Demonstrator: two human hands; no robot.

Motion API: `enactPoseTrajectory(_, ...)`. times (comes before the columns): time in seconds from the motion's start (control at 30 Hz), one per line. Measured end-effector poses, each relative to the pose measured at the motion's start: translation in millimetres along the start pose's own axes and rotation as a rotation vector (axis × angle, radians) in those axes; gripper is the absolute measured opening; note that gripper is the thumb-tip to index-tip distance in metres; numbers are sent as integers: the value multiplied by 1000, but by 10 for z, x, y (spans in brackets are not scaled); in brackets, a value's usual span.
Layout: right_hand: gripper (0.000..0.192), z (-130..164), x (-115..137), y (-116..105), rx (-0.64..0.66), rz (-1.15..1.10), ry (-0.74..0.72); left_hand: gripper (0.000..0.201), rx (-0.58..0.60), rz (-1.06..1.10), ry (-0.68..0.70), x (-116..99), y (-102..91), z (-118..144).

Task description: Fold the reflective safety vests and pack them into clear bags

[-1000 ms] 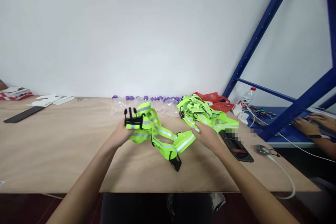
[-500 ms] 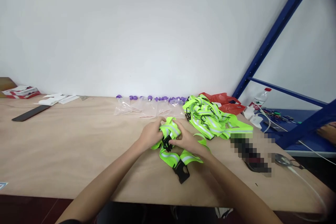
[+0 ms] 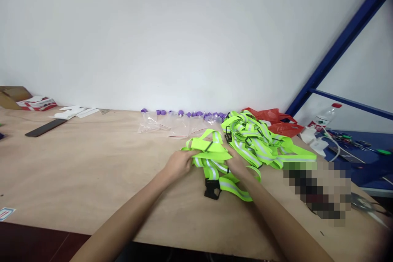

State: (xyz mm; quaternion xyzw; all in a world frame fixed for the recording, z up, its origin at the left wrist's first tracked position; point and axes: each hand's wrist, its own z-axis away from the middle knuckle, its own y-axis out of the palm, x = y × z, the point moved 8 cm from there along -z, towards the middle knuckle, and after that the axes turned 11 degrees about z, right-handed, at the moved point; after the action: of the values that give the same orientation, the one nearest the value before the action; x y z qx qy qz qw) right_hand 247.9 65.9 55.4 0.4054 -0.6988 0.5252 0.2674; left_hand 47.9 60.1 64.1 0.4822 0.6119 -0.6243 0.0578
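Note:
Between my two hands is a neon-green reflective strap [image 3: 211, 153] with a silver stripe, bunched in loops above the table. My left hand [image 3: 178, 166] is closed on its left side, the thumb on top of the webbing. At its right side my right hand [image 3: 236, 163] grips the webbing, its fingers partly hidden behind the strap. A black plastic buckle half [image 3: 212, 188] hangs at the near end, and a loose loop of strap trails to the right beneath my right wrist. Just behind to the right lies a tangled pile of similar green straps [image 3: 254, 139].
Clear plastic bags [image 3: 179, 126] and several purple rolls [image 3: 199, 114] line the wall. A red plastic bag [image 3: 282, 122] lies behind the pile, near a bottle [image 3: 327, 116] and a blue metal frame [image 3: 340, 51]. At far left are a black strip [image 3: 46, 127] and white papers [image 3: 73, 111].
The strap in my hands has been turned and spread wider, a flat green section now facing up. My hands have moved apart, and the view has shifted left.

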Motion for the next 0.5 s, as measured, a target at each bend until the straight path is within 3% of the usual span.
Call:
enactPoseTrajectory(0.13, 49, 106, 22, -261, 6, 230, -123, 72, -238, 127, 47, 116, -356, 57)
enactPoseTrajectory(0.2, 48, 135, -25, -385, 13, 285, -149, 62, -151, 185, 144, 44, -480, 97)
enactPoseTrajectory(0.23, 40, 140, -62, -446, -3, 284, -141, 55, -33, 195, 186, -6, -481, 116)
enactPoseTrajectory(0.27, 34, 142, -99, -509, -40, 274, -127, 48, 72, 204, 200, -33, -479, 138)
enactPoseTrajectory(0.33, 42, 152, -147, -634, -170, 250, -104, 38, 204, 233, 189, -44, -475, 175)
enactPoseTrajectory(0.4, 51, 171, -165, -714, -295, 241, -91, 34, 180, 248, 146, 2, -496, 173)
enactPoseTrajectory(0.5, 49, 185, -169, -745, -369, 278, -65, 32, -23, 170, 112, 70, -510, 146)
